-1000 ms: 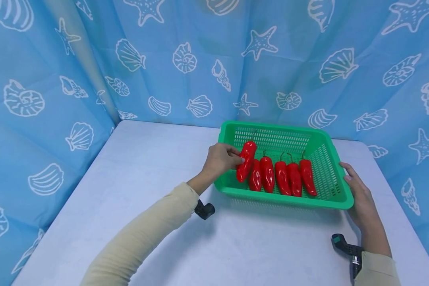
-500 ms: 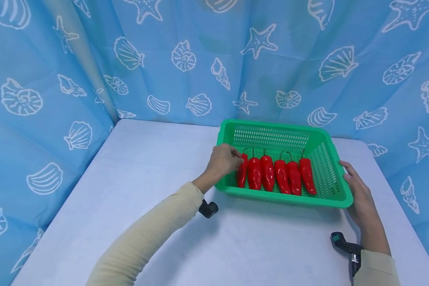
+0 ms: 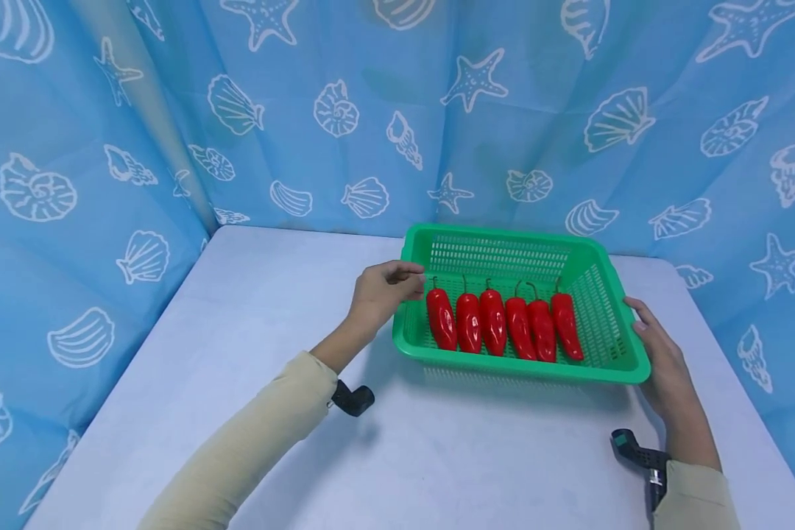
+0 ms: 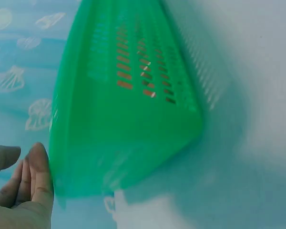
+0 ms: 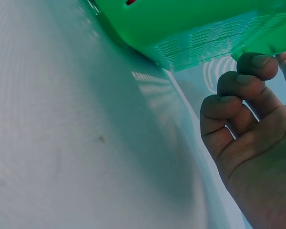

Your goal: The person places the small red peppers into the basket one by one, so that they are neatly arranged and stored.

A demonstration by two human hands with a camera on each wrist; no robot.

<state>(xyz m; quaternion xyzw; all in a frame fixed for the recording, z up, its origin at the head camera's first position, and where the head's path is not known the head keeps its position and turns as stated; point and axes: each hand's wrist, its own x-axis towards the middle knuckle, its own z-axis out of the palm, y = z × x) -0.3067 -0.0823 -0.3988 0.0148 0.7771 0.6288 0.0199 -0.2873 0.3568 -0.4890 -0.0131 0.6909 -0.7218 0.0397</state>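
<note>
A green plastic basket (image 3: pixel 517 372) stands on the white table and holds several shiny red peppers side by side in a row, stems to the back. The leftmost red pepper (image 3: pixel 442 321) leans slightly. My left hand (image 3: pixel 383 294) hovers over the basket's left rim with nothing in its fingers; in the left wrist view the left hand (image 4: pixel 28 191) is beside the rim, fingers loosely bent. At the opposite end, my right hand (image 3: pixel 664 361) grips the basket's right rim. In the right wrist view several fingers of the right hand (image 5: pixel 257 129) curl below the rim.
A blue curtain (image 3: pixel 371 110) with white shell and starfish prints hangs behind and to the left and right of the table (image 3: pixel 291 294). A black camera mount (image 3: pixel 354 400) is strapped at the left wrist, and another mount (image 3: pixel 639 453) at the right.
My left hand has lowered a pepper into the left end of the row, let go of it and drawn back left to the rim. The right hand has stayed at the basket.
</note>
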